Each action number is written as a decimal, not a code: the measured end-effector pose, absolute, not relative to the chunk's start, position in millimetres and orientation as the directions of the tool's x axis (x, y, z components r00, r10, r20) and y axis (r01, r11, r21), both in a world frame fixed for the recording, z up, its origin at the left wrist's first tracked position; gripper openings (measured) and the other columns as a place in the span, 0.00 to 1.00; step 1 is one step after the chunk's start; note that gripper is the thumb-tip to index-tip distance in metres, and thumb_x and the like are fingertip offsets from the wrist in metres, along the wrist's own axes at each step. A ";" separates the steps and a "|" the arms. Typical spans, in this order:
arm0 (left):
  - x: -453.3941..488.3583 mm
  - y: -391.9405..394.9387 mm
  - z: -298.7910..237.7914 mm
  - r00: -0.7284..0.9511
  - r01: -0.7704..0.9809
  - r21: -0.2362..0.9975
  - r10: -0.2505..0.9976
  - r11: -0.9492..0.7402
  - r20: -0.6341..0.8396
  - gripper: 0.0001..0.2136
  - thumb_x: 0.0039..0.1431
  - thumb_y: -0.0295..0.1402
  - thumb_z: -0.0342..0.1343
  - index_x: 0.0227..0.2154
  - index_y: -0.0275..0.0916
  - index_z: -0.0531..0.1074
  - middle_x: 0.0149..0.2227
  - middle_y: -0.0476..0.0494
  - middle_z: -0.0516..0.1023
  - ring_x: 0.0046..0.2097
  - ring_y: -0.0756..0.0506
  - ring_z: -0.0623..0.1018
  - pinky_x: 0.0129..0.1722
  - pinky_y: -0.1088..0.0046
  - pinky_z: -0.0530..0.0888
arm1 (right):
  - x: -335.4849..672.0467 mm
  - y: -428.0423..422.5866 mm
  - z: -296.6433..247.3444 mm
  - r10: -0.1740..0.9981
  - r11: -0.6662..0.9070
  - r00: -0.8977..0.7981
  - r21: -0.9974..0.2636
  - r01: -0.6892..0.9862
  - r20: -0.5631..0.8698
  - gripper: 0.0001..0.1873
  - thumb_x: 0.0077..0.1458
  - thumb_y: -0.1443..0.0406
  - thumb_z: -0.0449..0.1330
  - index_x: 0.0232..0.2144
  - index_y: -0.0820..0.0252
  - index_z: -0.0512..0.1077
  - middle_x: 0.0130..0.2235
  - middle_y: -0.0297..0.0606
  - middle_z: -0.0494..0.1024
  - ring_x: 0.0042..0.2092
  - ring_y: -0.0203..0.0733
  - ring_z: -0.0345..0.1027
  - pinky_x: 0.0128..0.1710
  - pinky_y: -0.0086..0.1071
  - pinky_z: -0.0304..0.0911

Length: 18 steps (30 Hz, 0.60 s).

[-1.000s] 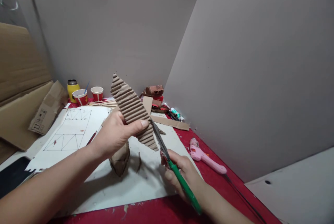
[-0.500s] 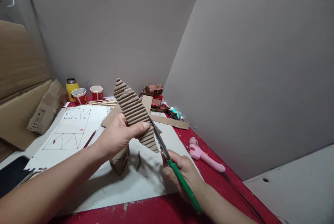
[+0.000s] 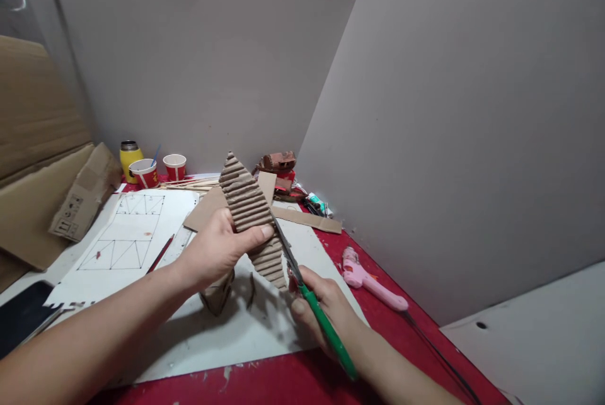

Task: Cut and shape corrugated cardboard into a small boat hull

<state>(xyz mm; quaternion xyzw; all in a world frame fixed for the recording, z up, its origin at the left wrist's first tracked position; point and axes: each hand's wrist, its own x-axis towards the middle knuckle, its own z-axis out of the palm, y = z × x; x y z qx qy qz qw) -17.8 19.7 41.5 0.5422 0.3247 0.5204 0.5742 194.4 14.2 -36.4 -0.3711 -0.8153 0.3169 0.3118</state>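
Note:
My left hand (image 3: 217,247) grips a pointed piece of brown corrugated cardboard (image 3: 248,210), thumb across its ribbed face, holding it upright above the white board (image 3: 265,329). My right hand (image 3: 326,310) is closed round the green handles of a pair of scissors (image 3: 307,295). The blades run up along the right edge of the cardboard piece and touch it. A small brown cardboard shape (image 3: 217,295) stands on the board just under my left hand.
A pink glue gun (image 3: 371,279) lies on the red table at right. A sheet with drawn triangles (image 3: 127,235), two red paper cups (image 3: 161,171), a yellow flask (image 3: 128,156), wooden sticks, cardboard strips (image 3: 307,219) and a phone (image 3: 23,313) lie around. Grey partitions wall in the back and right.
The cardboard piece has dropped lower and tilted more upright in my left hand. The scissors have moved further up along its right edge, closer to my left thumb.

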 end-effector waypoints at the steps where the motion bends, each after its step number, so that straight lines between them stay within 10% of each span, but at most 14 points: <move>1: -17.3 19.8 40.6 0.246 -0.248 0.960 0.951 -0.128 0.190 0.09 0.50 0.35 0.65 0.29 0.35 0.74 0.30 0.46 0.75 0.33 0.48 0.74 0.37 0.70 0.73 | 194.3 13.8 -38.1 0.806 0.513 -0.527 -0.762 0.395 0.269 0.27 0.58 0.41 0.50 0.30 0.59 0.65 0.23 0.30 0.61 0.27 0.37 0.53 0.27 0.29 0.55; 18: -19.2 16.2 47.7 0.199 -0.253 0.956 0.960 -0.146 0.199 0.09 0.51 0.36 0.64 0.26 0.35 0.73 0.27 0.49 0.74 0.29 0.50 0.73 0.33 0.73 0.73 | 191.7 10.5 -41.1 0.806 0.492 -0.529 -0.796 0.351 0.265 0.27 0.57 0.41 0.52 0.30 0.59 0.63 0.23 0.28 0.58 0.26 0.34 0.49 0.25 0.28 0.51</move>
